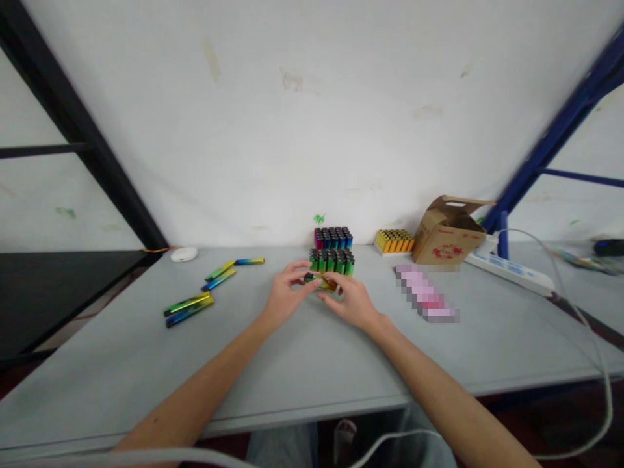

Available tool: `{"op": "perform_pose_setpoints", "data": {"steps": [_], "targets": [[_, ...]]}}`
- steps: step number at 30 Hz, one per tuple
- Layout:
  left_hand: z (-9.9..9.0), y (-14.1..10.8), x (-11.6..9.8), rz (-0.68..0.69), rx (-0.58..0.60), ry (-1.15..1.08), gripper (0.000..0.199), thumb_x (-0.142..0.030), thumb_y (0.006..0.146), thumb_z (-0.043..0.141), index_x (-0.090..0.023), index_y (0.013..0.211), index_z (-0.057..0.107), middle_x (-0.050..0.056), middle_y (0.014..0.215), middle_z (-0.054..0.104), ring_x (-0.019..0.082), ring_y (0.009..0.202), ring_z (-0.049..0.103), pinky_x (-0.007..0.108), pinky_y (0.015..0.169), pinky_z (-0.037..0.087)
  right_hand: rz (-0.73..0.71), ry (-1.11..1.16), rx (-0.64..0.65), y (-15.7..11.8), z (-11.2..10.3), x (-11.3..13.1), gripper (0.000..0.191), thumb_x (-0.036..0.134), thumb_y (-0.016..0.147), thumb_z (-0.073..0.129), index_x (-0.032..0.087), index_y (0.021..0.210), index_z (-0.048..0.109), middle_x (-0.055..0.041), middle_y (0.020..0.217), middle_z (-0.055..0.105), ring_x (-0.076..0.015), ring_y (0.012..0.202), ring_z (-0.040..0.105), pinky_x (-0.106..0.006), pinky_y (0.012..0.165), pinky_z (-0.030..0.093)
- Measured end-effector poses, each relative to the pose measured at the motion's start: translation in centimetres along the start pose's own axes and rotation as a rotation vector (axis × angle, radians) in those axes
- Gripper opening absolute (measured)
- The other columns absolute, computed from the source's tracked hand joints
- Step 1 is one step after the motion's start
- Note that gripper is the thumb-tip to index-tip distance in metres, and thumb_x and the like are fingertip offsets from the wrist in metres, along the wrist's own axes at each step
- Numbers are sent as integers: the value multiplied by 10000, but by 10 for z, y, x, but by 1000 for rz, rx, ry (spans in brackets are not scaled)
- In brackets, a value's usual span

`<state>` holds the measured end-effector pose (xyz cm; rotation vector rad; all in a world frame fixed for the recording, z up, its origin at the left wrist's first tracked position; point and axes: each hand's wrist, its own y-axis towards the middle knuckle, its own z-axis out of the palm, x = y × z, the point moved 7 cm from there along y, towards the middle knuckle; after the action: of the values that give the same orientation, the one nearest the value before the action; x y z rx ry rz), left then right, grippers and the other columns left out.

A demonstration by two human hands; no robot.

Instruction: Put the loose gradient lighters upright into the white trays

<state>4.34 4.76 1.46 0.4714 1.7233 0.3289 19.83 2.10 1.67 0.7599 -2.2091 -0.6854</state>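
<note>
Both my hands meet over the middle of the table, around a small shiny lighter [327, 282] with a dark end and a green-to-gold body. My left hand [287, 292] pinches its dark, left end. At the gold, right end are the fingers of my right hand [355, 300], which hide part of it. Just behind stands a block of upright green lighters [332, 262] with black tops. Blue and reddish lighters [333, 238] stand in rows behind that, near the wall. Several loose lighters [189, 303], green, blue and yellow, lie on the left.
A white tray of yellow cylinders [394, 242] stands right of the rows, beside an open cardboard box [448, 237]. A pixelated pink thing [423, 292] lies in front. A white power strip [511, 273] and cable [580, 318] are at right. A white case [184, 254] lies at back left.
</note>
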Motion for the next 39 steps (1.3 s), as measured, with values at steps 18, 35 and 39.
{"op": "perform_pose_setpoints", "data": {"steps": [18,35,39], "targets": [[7,-11,-10,114,54,112,239,-375,796,701,-210,956,768,97,1130,649,212,1015,626,332,841,536,352,729,283,2,34,-2,137,211,711,524,175,826,589,15,685,577,-133,597,514,-240,544,408],[1,-14,0,286,68,634,218,-282,902,538,-191,999,710,98,1083,635,231,1048,597,428,993,472,899,1555,221,-1,23,-24,495,616,855,427,212,583,344,74,480,254,-77,408,216,-187,374,189],[0,-13,11,268,120,782,260,-287,888,551,-190,1080,697,129,1173,602,271,1120,558,482,1024,449,919,1565,261,-3,28,-24,482,594,868,401,207,583,373,79,475,231,-74,405,166,-176,359,144]]}}
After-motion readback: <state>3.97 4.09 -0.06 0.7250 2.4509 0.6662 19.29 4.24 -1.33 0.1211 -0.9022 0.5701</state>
